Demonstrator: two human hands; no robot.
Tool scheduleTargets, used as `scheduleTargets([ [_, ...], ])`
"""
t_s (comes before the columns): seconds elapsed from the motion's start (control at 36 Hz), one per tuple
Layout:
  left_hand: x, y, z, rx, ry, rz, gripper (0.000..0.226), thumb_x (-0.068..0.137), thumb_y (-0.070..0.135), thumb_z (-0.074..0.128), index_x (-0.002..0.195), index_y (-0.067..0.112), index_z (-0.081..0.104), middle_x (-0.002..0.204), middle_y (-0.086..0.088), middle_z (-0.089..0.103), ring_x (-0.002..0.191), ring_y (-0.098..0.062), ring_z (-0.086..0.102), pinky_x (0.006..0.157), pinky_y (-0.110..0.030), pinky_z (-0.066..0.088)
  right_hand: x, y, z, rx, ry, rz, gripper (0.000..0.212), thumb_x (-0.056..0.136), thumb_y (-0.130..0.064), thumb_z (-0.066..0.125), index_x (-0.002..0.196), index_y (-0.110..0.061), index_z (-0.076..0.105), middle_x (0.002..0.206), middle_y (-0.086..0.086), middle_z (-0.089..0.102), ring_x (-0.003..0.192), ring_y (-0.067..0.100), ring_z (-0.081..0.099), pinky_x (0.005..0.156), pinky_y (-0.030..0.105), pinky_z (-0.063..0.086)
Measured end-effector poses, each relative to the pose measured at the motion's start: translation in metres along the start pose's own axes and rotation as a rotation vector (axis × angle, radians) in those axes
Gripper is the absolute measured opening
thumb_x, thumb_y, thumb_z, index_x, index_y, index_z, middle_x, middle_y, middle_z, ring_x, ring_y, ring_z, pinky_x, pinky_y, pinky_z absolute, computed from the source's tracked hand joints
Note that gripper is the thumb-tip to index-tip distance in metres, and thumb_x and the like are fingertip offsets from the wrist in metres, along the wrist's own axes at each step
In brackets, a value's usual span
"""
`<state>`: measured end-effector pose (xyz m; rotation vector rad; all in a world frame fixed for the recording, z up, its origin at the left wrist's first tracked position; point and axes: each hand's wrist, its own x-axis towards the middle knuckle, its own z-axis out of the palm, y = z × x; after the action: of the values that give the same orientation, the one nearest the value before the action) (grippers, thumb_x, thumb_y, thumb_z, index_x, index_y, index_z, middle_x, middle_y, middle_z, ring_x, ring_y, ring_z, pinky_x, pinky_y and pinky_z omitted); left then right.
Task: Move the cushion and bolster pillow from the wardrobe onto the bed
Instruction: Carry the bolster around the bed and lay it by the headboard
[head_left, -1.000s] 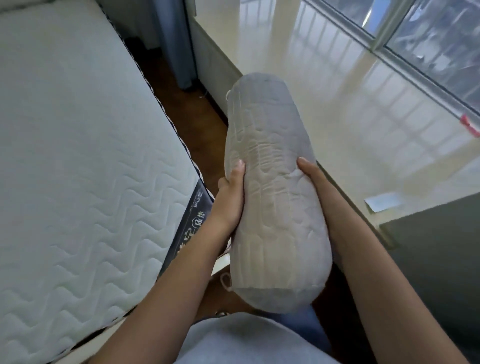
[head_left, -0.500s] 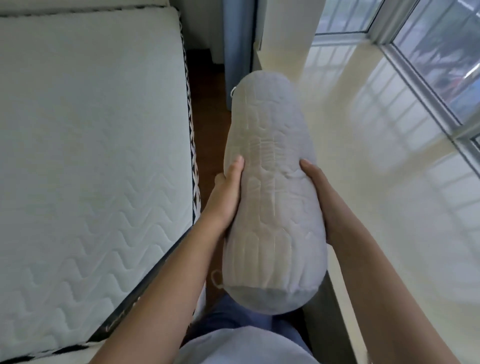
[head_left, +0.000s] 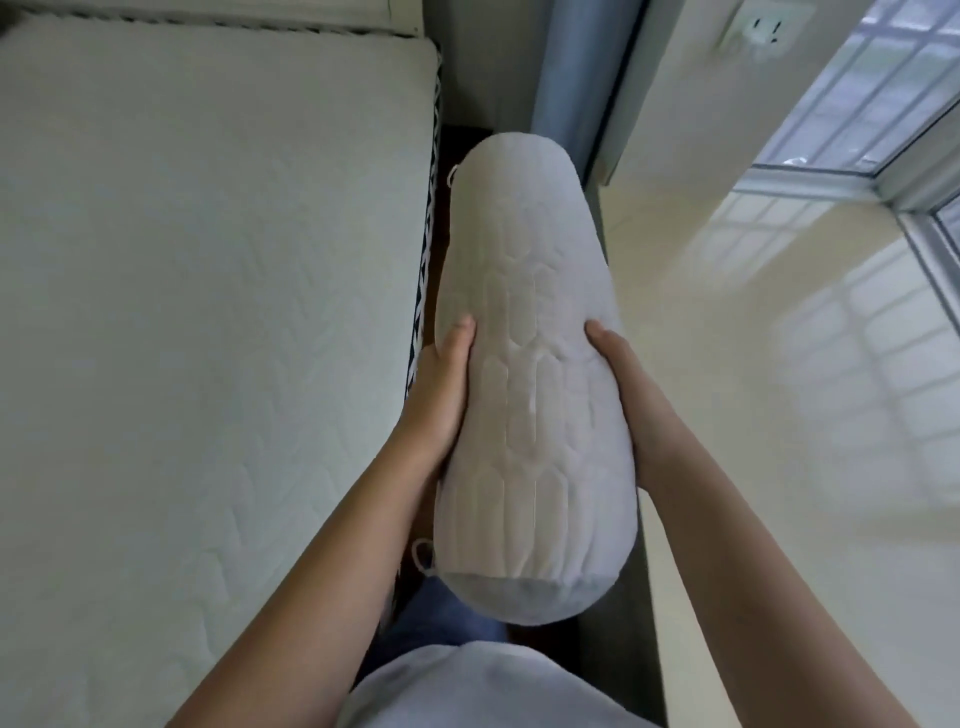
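Bolster pillow (head_left: 530, 374) held in the air in front of the person, long axis pointing away from the body, near end lowest and closest to the camera. Cover is pale grey with a quilted, stitched pattern; a small cord loop (head_left: 422, 556) hangs at the near left edge, and a second small loop shows at the far left edge. Left hand (head_left: 441, 387) pressed flat against the left side of the pillow at mid-length, thumb on top, fingers wrapped underneath and hidden. Right hand (head_left: 631, 395) pressed against the right side at about the same height, thumb on top, fingers likewise out of sight beneath. Both hands are clasping the pillow between them. The pillow hangs over the narrow dark gap between the bed (head_left: 208, 312) on the left and a glossy cream window ledge (head_left: 779, 415) on the right; it does not touch the bare quilted mattress. A blue curtain (head_left: 576, 78) hangs beyond the far end. A wall socket (head_left: 761, 26) sits at upper right, beside the window (head_left: 878, 88). Cushion not in view.
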<state>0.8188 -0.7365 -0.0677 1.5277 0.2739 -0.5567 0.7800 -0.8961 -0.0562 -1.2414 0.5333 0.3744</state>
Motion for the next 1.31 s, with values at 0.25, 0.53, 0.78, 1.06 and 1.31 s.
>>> scheduleTargets([
  [0.25, 0.119, 0.077, 0.003, -0.059, 0.042, 0.022, 0.077, 0.074, 0.069, 0.037, 0.138, 0.027, 0.041, 0.138, 0.0, 0.051, 0.125, -0.018, 0.049, 0.109, -0.043, 0.035, 0.125, -0.094, -0.002, -0.062, -0.007, 0.005, 0.076, 0.061, -0.064, 0.066, 0.126, -0.026, 0.054, 0.121, -0.001, 0.066, 0.11, 0.021, 0.063, 0.103, 0.044, 0.042],
  [0.53, 0.277, 0.167, 0.012, -0.064, 0.139, -0.014, 0.1, 0.054, 0.082, 0.038, 0.138, 0.026, 0.038, 0.132, 0.0, 0.055, 0.118, -0.021, 0.054, 0.103, -0.046, 0.04, 0.286, -0.204, -0.012, -0.124, -0.058, 0.024, 0.077, 0.058, -0.069, 0.066, 0.124, -0.031, 0.054, 0.117, -0.004, 0.068, 0.107, 0.019, 0.064, 0.1, 0.043, 0.044],
  [0.78, 0.4, 0.254, 0.009, -0.116, 0.254, 0.0, 0.1, 0.054, 0.081, 0.037, 0.137, 0.025, 0.038, 0.129, -0.001, 0.057, 0.114, -0.021, 0.057, 0.102, -0.046, 0.042, 0.415, -0.316, 0.003, -0.132, -0.156, -0.014, 0.073, 0.063, -0.06, 0.067, 0.127, -0.028, 0.053, 0.114, -0.004, 0.07, 0.103, 0.016, 0.066, 0.092, 0.036, 0.048],
  [1.06, 0.537, 0.328, -0.063, -0.164, 0.286, -0.007, 0.108, 0.05, 0.083, 0.039, 0.141, 0.025, 0.032, 0.129, 0.002, 0.055, 0.11, -0.014, 0.056, 0.093, -0.036, 0.045, 0.563, -0.4, 0.08, -0.19, -0.281, 0.015, 0.059, 0.07, -0.057, 0.059, 0.122, -0.031, 0.048, 0.093, -0.01, 0.074, 0.078, 0.007, 0.071, 0.058, 0.021, 0.053],
  [1.31, 0.633, 0.397, -0.133, -0.212, 0.266, 0.019, 0.102, 0.057, 0.079, 0.04, 0.143, 0.025, 0.027, 0.134, 0.003, 0.05, 0.113, -0.014, 0.052, 0.086, -0.03, 0.042, 0.662, -0.47, 0.149, -0.282, -0.316, -0.042, 0.06, 0.082, -0.056, 0.049, 0.136, -0.031, 0.039, 0.103, -0.014, 0.064, 0.077, -0.003, 0.068, 0.06, 0.014, 0.051],
])
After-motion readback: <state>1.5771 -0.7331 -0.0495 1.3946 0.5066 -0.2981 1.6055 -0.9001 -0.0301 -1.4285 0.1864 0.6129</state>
